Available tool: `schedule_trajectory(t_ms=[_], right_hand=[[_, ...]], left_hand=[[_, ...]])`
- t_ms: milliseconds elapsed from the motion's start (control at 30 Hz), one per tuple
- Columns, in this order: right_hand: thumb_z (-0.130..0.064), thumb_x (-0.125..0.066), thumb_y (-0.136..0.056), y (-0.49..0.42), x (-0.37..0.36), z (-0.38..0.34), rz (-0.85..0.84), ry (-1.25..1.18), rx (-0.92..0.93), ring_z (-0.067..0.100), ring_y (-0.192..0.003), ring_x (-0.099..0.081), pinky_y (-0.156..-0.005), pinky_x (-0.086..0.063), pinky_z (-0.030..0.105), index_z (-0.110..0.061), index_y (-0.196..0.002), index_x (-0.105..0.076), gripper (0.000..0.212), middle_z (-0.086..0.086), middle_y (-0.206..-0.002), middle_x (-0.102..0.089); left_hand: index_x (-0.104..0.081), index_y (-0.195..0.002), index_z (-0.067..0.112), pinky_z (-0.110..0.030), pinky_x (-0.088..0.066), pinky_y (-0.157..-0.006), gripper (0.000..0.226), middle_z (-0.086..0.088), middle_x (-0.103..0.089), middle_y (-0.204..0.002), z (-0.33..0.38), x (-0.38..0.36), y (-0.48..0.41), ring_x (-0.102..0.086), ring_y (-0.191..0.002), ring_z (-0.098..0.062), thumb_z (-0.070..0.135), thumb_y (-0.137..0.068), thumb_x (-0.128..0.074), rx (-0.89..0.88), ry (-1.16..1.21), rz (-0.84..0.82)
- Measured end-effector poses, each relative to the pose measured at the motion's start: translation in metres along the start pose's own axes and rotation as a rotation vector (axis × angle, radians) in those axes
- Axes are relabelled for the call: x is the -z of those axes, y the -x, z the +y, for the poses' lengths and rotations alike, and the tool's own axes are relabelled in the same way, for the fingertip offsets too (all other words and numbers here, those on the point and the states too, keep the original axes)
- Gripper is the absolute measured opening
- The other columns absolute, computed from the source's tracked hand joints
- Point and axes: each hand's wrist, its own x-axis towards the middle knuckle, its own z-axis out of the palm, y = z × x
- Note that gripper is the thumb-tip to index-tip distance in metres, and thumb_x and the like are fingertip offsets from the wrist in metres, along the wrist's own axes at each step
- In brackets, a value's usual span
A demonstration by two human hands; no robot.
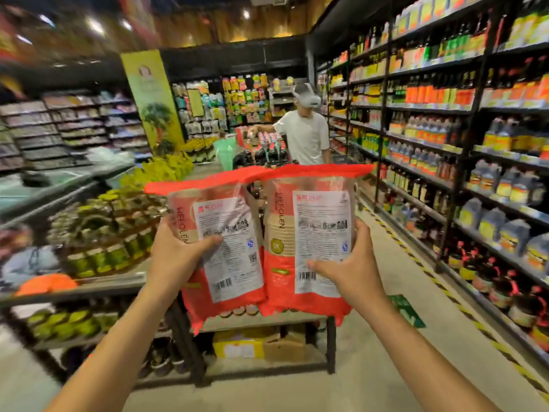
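Open aisle floor between shelving and display table.

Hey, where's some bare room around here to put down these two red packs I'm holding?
For the red plastic packs, the pale aisle floor between the grey display table and the dark bottle shelves on the right is bare. The tabletop at left is crowded with green-lidded jars, leaving only a narrow grey strip along its front edge.
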Motion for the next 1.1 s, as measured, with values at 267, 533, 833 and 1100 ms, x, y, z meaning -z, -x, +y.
schedule_trajectory(t_ms=[267, 533, 833, 1100], right_hand=[[-0.036, -0.097, -0.052, 0.022, -0.132, -0.049, -0.277, -0.149, 0.061, 0.009, -0.120, -0.059, -0.101, -0.054, 0.047, -0.050, -0.132, -0.032, 0.104, -0.010, -0.132, -0.054], [-0.047, -0.089, -0.049, 0.064, -0.285, -0.114, -0.460, -0.216, 0.139, 0.015, -0.123, -0.058, -0.099, -0.055, 0.049, -0.047, -0.135, -0.034, 0.102, -0.007, -0.136, -0.052], [-0.031, -0.096, -0.056, 0.130, -0.463, -0.187, -0.626, -0.320, 0.209, 0.009, -0.125, -0.056, -0.099, -0.052, 0.033, -0.042, -0.140, -0.033, 0.105, -0.006, -0.140, -0.051], [-0.043, -0.093, -0.045, 0.189, -0.587, -0.223, -0.760, -0.372, 0.197, 0.012, -0.128, -0.054, -0.104, -0.052, 0.048, -0.047, -0.139, -0.033, 0.111, -0.009, -0.138, -0.050]], left_hand=[[-0.058, -0.110, 0.025, -0.030, -0.060, -0.066, 0.052, 0.003, -0.075, -0.100, -0.023, 0.152, 0.033, -0.074, -0.082, -0.007, 0.006, -0.073, -0.092, 0.062, -0.086, 0.292], [-0.059, -0.122, 0.017, -0.057, -0.061, -0.086, 0.070, -0.004, -0.076, -0.110, -0.064, 0.310, 0.053, -0.076, -0.097, -0.024, 0.013, -0.064, -0.098, 0.118, -0.133, 0.532], [-0.061, -0.124, 0.019, -0.055, -0.062, -0.086, 0.080, 0.000, -0.076, -0.109, -0.114, 0.490, 0.070, -0.075, -0.098, -0.023, 0.029, -0.054, -0.098, 0.145, -0.160, 0.686], [-0.062, -0.117, 0.023, -0.055, -0.061, -0.088, 0.074, 0.001, -0.077, -0.106, -0.153, 0.606, 0.099, -0.075, -0.095, -0.022, 0.023, -0.052, -0.097, 0.211, -0.183, 0.850]])
